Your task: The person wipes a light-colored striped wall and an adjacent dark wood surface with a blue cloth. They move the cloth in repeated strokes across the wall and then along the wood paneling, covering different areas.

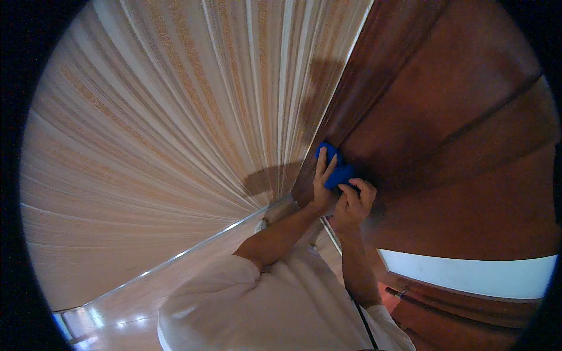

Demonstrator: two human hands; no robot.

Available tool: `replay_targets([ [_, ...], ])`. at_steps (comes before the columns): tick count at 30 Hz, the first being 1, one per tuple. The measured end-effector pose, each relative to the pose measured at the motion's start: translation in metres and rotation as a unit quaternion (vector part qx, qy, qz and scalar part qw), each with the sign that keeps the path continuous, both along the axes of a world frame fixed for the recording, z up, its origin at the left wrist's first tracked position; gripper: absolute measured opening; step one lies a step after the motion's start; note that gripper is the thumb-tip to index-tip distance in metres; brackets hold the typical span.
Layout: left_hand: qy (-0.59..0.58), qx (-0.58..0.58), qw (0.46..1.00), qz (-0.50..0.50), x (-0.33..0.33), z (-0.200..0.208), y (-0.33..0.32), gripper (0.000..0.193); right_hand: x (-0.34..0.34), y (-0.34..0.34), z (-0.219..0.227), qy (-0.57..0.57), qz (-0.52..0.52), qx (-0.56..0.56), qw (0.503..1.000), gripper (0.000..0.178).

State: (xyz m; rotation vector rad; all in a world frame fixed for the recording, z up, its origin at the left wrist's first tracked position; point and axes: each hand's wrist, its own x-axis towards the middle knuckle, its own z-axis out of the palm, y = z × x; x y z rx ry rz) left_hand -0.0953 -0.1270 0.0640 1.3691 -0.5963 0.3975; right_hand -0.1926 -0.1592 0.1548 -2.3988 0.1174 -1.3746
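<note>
A bunched blue cloth [341,175] rests against dark reddish-brown woodwork [386,88], close to the edge where it meets a striped wall. My left hand [322,184] presses the cloth to the wood, its fingers reaching up over the upper part. Just below and to the right, my right hand [355,205] has its fingers curled on the lower edge of the same cloth. Folds of the cloth hide some of the fingertips.
The beige and brown striped wall [175,117] fills the left side. A light metallic-looking strip [187,250] runs along its foot above a pale, shiny floor [123,310]. At lower right are a white band [468,274] and a dark bar [445,307].
</note>
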Motion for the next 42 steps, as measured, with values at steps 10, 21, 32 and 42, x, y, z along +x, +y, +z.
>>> replay_targets([
  [10,0.294,-0.103,0.950,0.002,0.014,-0.134,0.017,0.036,-0.003,0.024,-0.045,0.023,0.057,0.064,0.996,0.024],
  [21,0.429,-0.198,0.871,0.134,-0.026,-0.104,0.150,0.042,0.036,0.024,-0.056,0.070,0.148,0.113,0.980,0.022],
  [32,0.356,-0.078,0.919,0.148,-0.039,0.003,0.160,0.026,0.103,0.044,-0.089,-0.004,-0.025,0.232,0.972,0.027],
  [42,0.533,-0.062,0.839,0.091,-0.029,-0.013,0.180,0.035,0.097,0.063,-0.101,0.109,-0.170,0.208,0.957,0.055],
])
